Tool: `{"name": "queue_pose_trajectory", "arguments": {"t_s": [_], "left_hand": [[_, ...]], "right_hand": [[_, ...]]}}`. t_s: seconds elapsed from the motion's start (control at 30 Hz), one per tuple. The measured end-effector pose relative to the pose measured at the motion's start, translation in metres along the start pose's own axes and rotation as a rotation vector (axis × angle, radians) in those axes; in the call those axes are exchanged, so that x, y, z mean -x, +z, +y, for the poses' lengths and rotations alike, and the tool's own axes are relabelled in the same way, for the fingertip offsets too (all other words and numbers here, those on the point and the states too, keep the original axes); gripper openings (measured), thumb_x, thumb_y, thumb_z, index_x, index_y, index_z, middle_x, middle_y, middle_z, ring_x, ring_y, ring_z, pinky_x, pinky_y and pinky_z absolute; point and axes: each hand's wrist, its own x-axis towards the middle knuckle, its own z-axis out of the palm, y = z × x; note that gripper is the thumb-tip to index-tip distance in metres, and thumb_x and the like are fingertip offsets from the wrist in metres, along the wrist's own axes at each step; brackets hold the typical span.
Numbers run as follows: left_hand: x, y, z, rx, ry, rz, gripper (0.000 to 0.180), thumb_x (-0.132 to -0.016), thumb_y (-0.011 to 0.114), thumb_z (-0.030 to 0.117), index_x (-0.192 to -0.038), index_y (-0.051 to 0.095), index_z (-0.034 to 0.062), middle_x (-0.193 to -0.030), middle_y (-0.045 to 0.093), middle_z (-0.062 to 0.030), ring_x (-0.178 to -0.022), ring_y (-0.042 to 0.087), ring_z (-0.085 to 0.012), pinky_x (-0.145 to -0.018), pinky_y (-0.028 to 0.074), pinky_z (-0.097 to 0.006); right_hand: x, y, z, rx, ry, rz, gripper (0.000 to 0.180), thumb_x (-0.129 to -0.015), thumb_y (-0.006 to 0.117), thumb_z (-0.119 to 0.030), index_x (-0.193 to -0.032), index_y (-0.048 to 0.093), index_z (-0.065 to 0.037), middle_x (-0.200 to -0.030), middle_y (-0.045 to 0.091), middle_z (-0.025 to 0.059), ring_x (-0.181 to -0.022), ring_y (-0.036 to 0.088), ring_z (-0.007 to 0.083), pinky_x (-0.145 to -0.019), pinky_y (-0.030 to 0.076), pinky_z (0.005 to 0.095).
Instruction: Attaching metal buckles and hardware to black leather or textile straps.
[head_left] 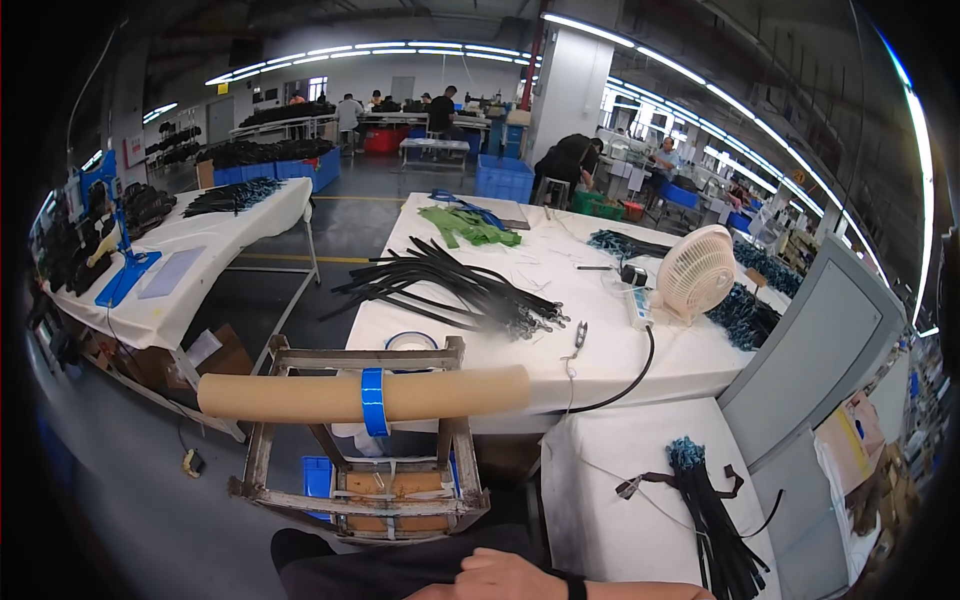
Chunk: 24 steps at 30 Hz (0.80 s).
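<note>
My right hand (503, 577) is low in the view, with a dark band on its wrist and its fingers curled in. Whatever is under the fingers is hidden. A strip of skin beside it at the lower edge may be my left hand (430, 592), but its fingers do not show. Both are close to my dark-clothed lap. In front of me a long brown cardboard tube (460, 392) lies across a worn wooden stool frame (455, 440). A shiny blue band (373, 402) circles the tube near its middle. Neither hand touches the tube.
A white-covered table (400, 335) bears black straps with metal clips (440, 285), green strips (470, 228), a fan (695, 275) and a power strip (638, 308). To the right, a bundle of black straps (705, 510) lies beside a grey panel (815, 330). Other people work farther back.
</note>
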Motion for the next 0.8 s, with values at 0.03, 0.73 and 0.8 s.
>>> {"name": "queue_pose_trajectory", "arguments": {"t_s": [0.03,0.73,0.8], "left_hand": [[0.003,-0.001,-0.001,0.002,-0.002,-0.01,0.03,-0.086,0.064,0.018,-0.109,0.058,0.0011,-0.102,0.061,-0.0119,-0.096,0.058,-0.0222,-0.082,0.045,-0.033],[0.075,-0.034,-0.021,0.092,-0.318,0.316,0.044,-0.083,0.069,0.026,-0.118,0.054,0.004,-0.079,0.062,-0.0062,-0.072,0.062,-0.015,-0.067,0.049,-0.027],[0.073,-0.029,-0.017,0.304,-0.327,0.344,0.04,-0.082,0.07,0.018,-0.116,0.056,0.002,-0.087,0.061,-0.0057,-0.072,0.058,-0.0102,-0.066,0.047,-0.026]], "right_hand": [[-0.006,0.005,0.001,-0.027,-0.045,0.03,0.021,-0.082,0.065,-0.023,-0.074,0.055,-0.006,-0.067,0.051,0.0076,-0.061,0.05,0.0248,-0.057,0.039,0.0352],[0.026,0.057,0.019,-0.984,0.57,-0.257,0.017,-0.095,0.05,-0.014,-0.096,0.059,0.0,-0.096,0.059,0.0104,-0.087,0.055,0.024,-0.081,0.044,0.0324],[0.023,0.064,0.021,-0.988,0.532,-0.336,0.019,-0.096,0.048,-0.015,-0.094,0.058,0.0,-0.091,0.06,0.0101,-0.082,0.057,0.0232,-0.076,0.045,0.0312]]}}
